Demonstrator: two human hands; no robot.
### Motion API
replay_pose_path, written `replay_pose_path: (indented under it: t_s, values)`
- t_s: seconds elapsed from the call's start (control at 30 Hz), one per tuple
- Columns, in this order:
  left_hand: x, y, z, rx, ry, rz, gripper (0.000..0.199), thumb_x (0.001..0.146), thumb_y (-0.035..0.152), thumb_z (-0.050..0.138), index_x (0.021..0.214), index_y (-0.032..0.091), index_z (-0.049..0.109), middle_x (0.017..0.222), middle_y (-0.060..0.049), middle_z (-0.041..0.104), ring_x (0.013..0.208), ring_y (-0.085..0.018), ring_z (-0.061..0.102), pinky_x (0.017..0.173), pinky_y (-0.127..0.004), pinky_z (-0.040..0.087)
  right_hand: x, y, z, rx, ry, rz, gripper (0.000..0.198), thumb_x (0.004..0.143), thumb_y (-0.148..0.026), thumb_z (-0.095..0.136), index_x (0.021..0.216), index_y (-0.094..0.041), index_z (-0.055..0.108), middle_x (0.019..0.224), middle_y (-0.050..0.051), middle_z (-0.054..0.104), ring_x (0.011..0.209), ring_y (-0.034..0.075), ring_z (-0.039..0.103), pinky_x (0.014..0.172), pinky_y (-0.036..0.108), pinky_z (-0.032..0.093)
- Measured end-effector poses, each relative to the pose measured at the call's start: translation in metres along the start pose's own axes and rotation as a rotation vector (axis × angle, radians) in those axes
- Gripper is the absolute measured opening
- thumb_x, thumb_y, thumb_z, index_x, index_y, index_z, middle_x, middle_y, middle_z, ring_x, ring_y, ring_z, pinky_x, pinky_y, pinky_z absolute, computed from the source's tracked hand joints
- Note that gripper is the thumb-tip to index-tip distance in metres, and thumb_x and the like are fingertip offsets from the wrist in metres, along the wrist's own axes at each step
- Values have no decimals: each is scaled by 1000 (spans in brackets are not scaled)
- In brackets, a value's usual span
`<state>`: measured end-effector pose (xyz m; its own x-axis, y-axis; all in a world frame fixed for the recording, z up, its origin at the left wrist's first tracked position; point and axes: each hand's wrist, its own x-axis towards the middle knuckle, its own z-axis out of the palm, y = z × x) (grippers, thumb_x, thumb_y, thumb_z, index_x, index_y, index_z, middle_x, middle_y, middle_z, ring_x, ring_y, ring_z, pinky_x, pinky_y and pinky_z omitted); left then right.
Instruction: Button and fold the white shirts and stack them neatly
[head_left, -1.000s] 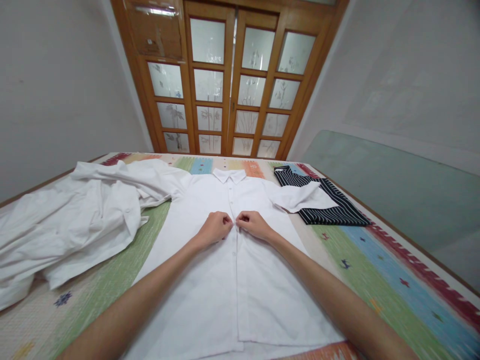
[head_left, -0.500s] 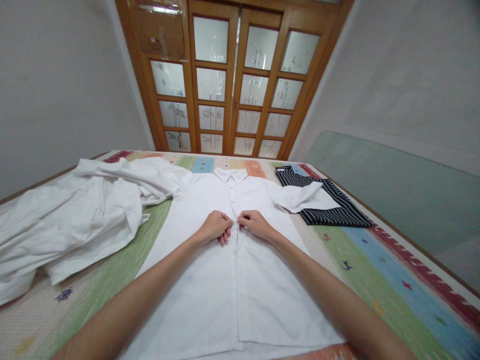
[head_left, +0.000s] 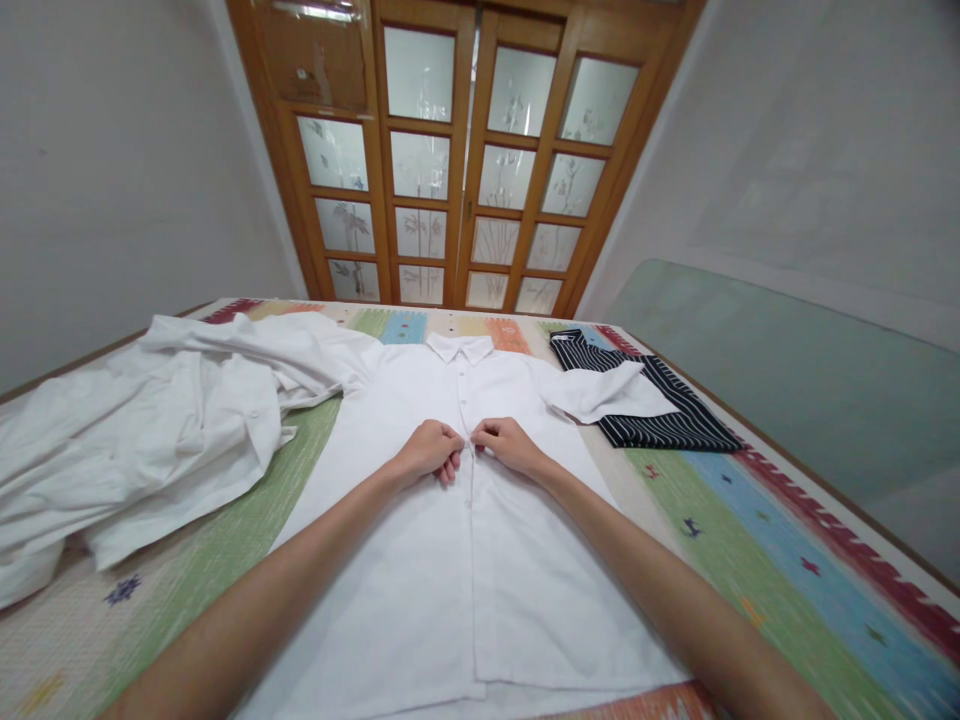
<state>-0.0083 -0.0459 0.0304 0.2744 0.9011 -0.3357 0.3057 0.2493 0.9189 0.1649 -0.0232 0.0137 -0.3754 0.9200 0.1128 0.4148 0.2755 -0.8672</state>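
Note:
A white short-sleeved shirt (head_left: 375, 580) lies spread face up, its collar (head_left: 460, 347) pointing away from me. Buttons run down its front placket, some above my hands and one just below. At mid-chest my left hand (head_left: 433, 450) pinches the placket edge from the left. Close against it, my right hand (head_left: 506, 443) pinches the same spot from the right. The fingertips nearly meet, and the button or fabric between them is too small to make out. Both forearms lie low over the shirt's lower half.
More crumpled white clothing (head_left: 172, 420) is heaped on the left. At the right a folded black-and-white striped garment (head_left: 675, 415) lies partly under the shirt's sleeve. A patterned cloth (head_left: 720, 540) covers the surface. Beyond stand wooden glass-paned doors (head_left: 461, 210); a greenish panel (head_left: 787, 350) leans at right.
Hardly anything differs. Both hands keep pinching the placket at the same place, with only tiny finger motion, and the view has shifted slightly.

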Motion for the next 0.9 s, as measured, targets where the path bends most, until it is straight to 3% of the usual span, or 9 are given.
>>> replay_pose_path:
  t_s: [0.67,0.9]
  values:
    - [4,-3,-7,-54,-43,4,23,80,22,57,59,14,55,44,0,58,32,-8,51,34,-17,38,2,-8,0,-76,26,33,16,72,-21,55,60,-16,64,57,-2,63,56,11,54,59,21,40]
    - [2,-2,-6,-54,-57,-11,28,82,20,55,55,14,54,43,0,57,32,-9,51,33,-17,37,-3,-17,3,112,-44,247,17,74,-18,52,58,-18,57,36,-7,47,30,7,36,37,20,27]
